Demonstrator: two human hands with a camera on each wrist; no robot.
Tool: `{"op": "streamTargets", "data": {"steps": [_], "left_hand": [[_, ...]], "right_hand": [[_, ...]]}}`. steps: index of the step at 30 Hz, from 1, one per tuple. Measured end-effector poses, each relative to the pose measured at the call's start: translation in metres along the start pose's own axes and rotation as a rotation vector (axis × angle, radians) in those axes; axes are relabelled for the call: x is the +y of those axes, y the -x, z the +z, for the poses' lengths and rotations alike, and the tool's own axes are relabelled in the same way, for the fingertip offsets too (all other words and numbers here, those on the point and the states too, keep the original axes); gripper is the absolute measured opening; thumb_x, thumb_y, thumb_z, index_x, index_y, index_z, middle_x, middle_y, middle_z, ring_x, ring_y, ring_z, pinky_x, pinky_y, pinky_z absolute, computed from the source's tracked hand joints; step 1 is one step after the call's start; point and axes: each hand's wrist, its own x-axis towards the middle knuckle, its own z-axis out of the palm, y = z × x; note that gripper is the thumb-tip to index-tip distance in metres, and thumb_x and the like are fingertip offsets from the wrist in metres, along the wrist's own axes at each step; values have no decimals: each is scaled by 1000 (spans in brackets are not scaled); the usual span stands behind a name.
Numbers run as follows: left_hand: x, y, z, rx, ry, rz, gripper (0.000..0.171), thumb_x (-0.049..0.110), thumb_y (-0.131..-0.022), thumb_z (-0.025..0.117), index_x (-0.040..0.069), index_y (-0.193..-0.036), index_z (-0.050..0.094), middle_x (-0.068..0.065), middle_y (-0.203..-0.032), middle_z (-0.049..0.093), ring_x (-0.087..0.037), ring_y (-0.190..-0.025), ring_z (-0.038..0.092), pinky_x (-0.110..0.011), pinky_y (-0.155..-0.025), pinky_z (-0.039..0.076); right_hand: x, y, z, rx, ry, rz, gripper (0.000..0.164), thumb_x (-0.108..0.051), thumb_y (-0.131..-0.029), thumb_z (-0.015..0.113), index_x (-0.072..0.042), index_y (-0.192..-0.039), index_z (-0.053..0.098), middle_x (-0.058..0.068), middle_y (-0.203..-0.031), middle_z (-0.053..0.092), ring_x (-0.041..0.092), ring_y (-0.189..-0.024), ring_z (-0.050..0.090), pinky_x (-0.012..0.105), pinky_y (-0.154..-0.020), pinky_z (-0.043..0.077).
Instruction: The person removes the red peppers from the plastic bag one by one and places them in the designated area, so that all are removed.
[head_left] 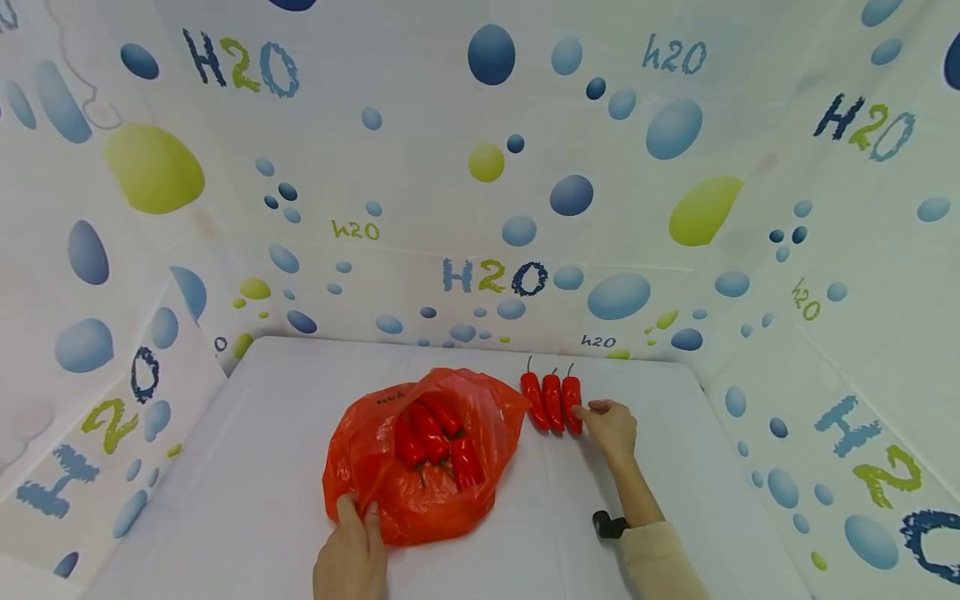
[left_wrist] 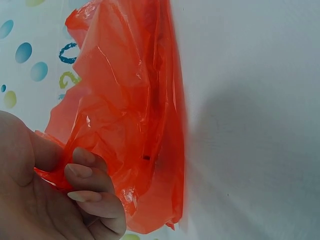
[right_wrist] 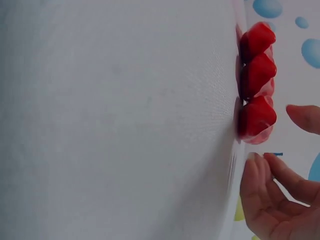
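- Head view: red plastic bag [head_left: 360, 442] on the white surface [head_left: 262, 467], left of centre, mouth gaping upward and toward the wearer; dark marking near its upper left rim.
- Inside, at least four glossy bagged chillies [head_left: 427, 435], loosely heaped; thin dark stems show toward the near side.
- Left hand [head_left: 350, 554] at the bag's near left edge, pinching a fold of film between thumb and curled fingers; left wrist view confirms the grip.
- Row of three red chillies [head_left: 552, 402] just right of the bag, side by side, stems pointing away from the wearer.
- Right hand [head_left: 611, 425] beside the row's rightmost chilli, thumb and fingers spread apart; right wrist view shows a gap between fingertips and that chilli.
- Beige sleeve [head_left: 660, 550] on right forearm; small black device [head_left: 609, 525] at the wrist.
- Backdrop [head_left: 420, 150] behind: white, printed with "H2O" and blue and green drops.
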Motion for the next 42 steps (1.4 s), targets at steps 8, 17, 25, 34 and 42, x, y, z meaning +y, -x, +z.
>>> {"op": "streamTargets", "data": {"steps": [8,17,25,34,42], "left_hand": [[1,1,3,9,2,11,32,24,-111,45,-3,-126,38,-6,-63,48,-24,-52,51,-36,-52,37],[3,-1,2,-15,-5,-8,32,25,-111,44,-3,-125,37,-6,-64,48,-23,-53,50,-35,-53,37],[3,-1,4,-18,-8,-23,32,25,-111,44,-3,-124,36,-5,-63,46,-22,-51,47,-34,-52,35],[2,0,5,-4,-3,-7,31,25,-111,44,-3,-123,36,-5,-62,46,-22,-50,47,-34,-52,35],[2,-1,5,23,1,22,30,24,-111,45,-3,-123,39,-6,-62,48,-24,-51,51,-36,-51,37]], "right_hand": [[-9,3,-3,105,-123,-77,38,-33,-96,74,-4,-121,74,16,-112,75,31,-98,69,33,-70,56],[-40,21,-15,102,-191,-252,32,-34,-96,76,-12,-119,76,6,-110,76,24,-103,69,33,-79,56],[-72,43,-26,187,-313,-464,20,-23,-96,78,-14,-114,77,-1,-107,77,15,-97,71,34,-86,59],[-93,71,-29,142,-348,-641,26,-18,-93,81,-15,-118,75,-3,-112,75,16,-99,71,38,-88,58],[-104,106,-10,-36,-395,-714,27,-17,-93,81,-14,-119,74,3,-113,74,16,-98,73,33,-83,60]]}}
